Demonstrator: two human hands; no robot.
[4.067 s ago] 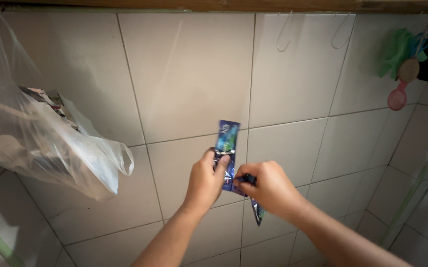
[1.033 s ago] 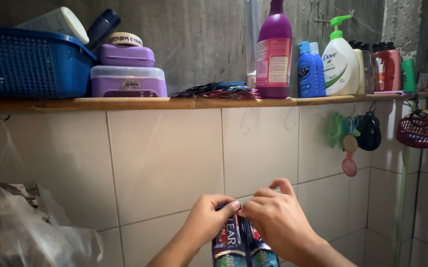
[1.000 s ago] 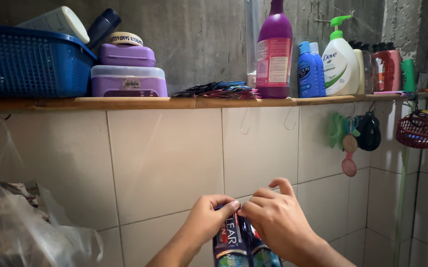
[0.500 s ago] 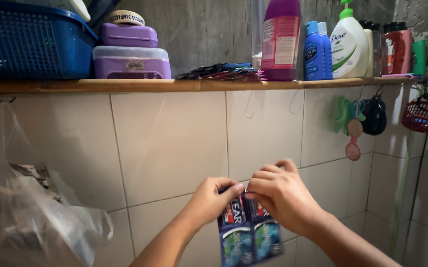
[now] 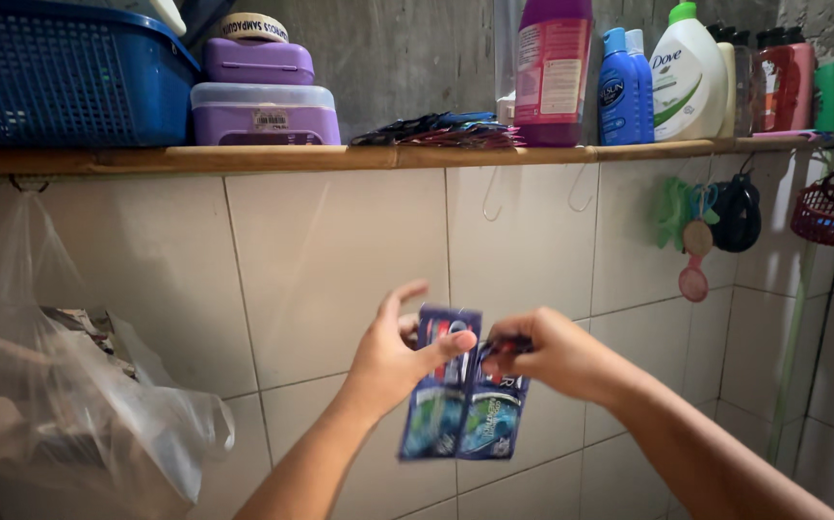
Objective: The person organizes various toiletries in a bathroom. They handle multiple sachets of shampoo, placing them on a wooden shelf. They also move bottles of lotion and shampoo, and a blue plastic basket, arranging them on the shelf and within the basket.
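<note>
Head view: the left hand (image 5: 393, 351) and the right hand (image 5: 542, 351) were raised side by side at lower centre of the frame, before a tiled wall (image 5: 330, 260). Between them hung a joined pair of blue sachets (image 5: 460, 409), long axes near vertical, top edges level with the fingers and the bodies hanging below both hands. The left thumb and fingers pinched the upper part of the left sachet, the forefinger lifted clear above it. The right fingers were pressed together on the top edge of the right sachet. Both hands were in contact with the pair, so neither was nearer; the seam between the sachets ran downward between the two grips. At lower left of the frame a clear plastic bag (image 5: 70, 404) hung from a hook. Across the top ran a wooden shelf (image 5: 340, 157) carrying a blue basket (image 5: 61, 82), purple boxes (image 5: 263, 91), loose sachets (image 5: 441, 130) and bottles (image 5: 629, 72).
</note>
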